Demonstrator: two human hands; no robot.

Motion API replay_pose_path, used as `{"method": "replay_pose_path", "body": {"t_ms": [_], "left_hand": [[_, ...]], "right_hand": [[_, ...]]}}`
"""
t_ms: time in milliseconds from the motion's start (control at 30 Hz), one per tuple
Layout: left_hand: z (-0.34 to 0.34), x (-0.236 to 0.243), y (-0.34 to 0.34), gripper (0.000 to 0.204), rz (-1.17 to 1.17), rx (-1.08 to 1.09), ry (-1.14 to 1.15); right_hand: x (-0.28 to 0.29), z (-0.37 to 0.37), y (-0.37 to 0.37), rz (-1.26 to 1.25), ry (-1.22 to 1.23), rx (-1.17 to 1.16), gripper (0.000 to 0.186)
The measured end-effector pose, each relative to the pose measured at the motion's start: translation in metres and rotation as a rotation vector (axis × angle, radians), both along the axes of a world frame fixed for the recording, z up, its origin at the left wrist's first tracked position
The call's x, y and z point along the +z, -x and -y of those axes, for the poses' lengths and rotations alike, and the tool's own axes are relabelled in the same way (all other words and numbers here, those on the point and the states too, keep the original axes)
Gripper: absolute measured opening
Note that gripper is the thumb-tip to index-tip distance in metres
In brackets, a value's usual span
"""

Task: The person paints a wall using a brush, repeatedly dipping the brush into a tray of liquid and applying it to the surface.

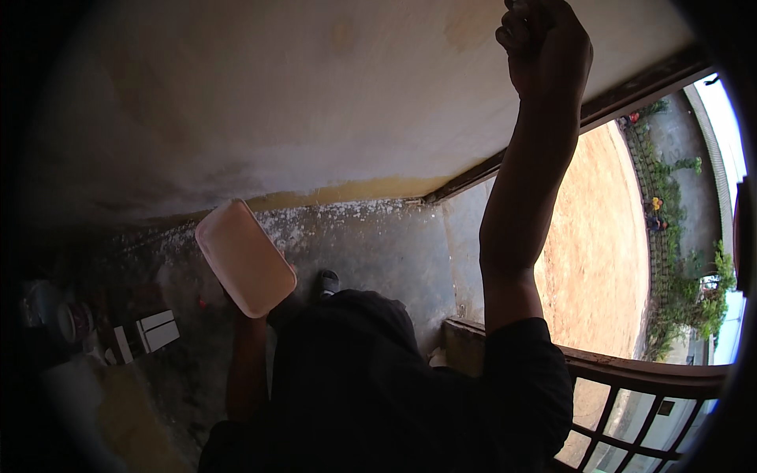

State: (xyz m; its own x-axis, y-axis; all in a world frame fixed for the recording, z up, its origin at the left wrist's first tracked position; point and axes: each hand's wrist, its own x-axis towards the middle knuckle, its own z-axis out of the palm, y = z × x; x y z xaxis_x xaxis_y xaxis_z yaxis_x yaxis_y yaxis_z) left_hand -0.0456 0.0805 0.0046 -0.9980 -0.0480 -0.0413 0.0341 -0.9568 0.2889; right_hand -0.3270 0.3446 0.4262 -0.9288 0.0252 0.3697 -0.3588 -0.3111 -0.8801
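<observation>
Balcony floor (378,244), stained wall (236,94)

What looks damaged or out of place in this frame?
The wall is stained, and its paint flakes off along the base. Otherwise nothing stands out: the left hand holds a pink tray tilted, and the right hand is raised overhead.

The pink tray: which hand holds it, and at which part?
The left hand holds the pink tray at its lower end. The right hand is raised and closed; what it holds cannot be told.
</observation>
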Motion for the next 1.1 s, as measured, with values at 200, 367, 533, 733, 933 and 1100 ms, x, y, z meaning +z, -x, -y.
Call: {"method": "replay_pose_path", "body": {"t_ms": [200,367,533,733,933,1100], "left_hand": [[-0.006,0.006,0.002,0.068,0.085,0.031,-0.020],[0.003,-0.015,0.000,0.108,-0.164,-0.023,-0.010],[0.006,-0.008,-0.001,0.125,-0.060,-0.036,0.407],[-0.010,0.030,0.003,0.123,0.223,0.060,0.064],[-0.002,0.005,-0.002,0.124,-0.165,-0.030,-0.046],[-0.004,0.001,0.000,0.123,-0.241,-0.060,-0.121]], "right_hand": [[-0.074,0.017,0.042,0.086,-0.256,-0.031,0.038],[-0.203,0.019,0.035,0.303,-0.176,0.021,0.034],[-0.348,0.012,0.025,0.382,-0.348,-0.037,0.038],[-0.455,0.006,-0.006,0.684,-0.432,-0.052,0.044],[-0.463,0.012,-0.009,0.928,-0.407,-0.012,0.039],[-0.387,0.028,0.021,0.883,-0.223,0.075,0.033]]}}
